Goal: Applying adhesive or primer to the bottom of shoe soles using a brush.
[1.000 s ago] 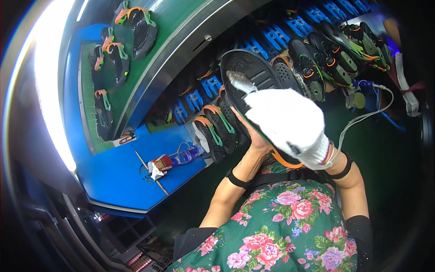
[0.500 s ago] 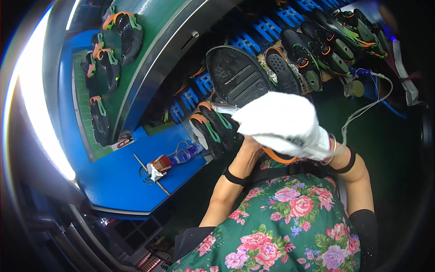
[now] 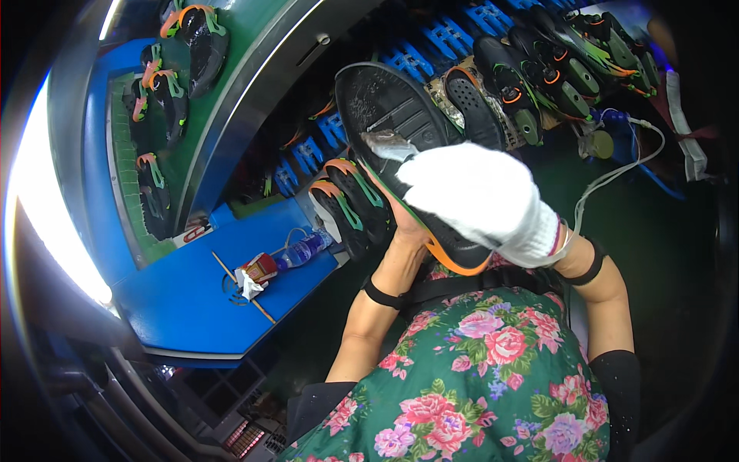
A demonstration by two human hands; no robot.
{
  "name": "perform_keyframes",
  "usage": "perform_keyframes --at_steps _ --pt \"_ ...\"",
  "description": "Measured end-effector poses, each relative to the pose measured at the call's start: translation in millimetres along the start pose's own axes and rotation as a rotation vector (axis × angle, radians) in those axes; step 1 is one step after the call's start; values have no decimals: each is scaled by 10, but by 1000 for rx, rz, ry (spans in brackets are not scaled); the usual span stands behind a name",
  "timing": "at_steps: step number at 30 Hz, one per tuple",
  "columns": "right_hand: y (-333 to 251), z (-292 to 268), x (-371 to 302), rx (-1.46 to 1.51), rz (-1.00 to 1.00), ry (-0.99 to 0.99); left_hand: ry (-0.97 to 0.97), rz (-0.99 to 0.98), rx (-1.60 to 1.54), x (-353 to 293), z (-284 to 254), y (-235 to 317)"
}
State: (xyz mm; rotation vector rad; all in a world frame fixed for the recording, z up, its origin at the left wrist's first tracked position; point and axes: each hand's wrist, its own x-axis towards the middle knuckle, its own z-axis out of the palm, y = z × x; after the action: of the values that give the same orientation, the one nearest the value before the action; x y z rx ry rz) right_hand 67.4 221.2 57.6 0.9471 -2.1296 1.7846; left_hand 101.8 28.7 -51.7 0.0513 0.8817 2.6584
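right hand [image 3: 485,196] in white glove, grip closed on a grey cloth piece [image 3: 382,144], pressing it on the sole | black shoe [image 3: 400,115] sole up, under this grip | left hand [image 3: 400,231] below the shoe, grip holding it from under | more shoes [image 3: 350,204] just left of left hand | blue surface [image 3: 185,300] further left
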Motion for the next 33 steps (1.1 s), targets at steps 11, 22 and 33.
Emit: perform_keyframes --at_steps 11,22,33 --pt "21 26 -99 52 -22 -173 103 -217 -466 83 180 98" --pt "-5 75 -191 -6 -122 -142 -50 -188 -416 248 350 288" --pt "-56 -8 -230 27 -111 -109 -54 -10 -260 377 310 421"
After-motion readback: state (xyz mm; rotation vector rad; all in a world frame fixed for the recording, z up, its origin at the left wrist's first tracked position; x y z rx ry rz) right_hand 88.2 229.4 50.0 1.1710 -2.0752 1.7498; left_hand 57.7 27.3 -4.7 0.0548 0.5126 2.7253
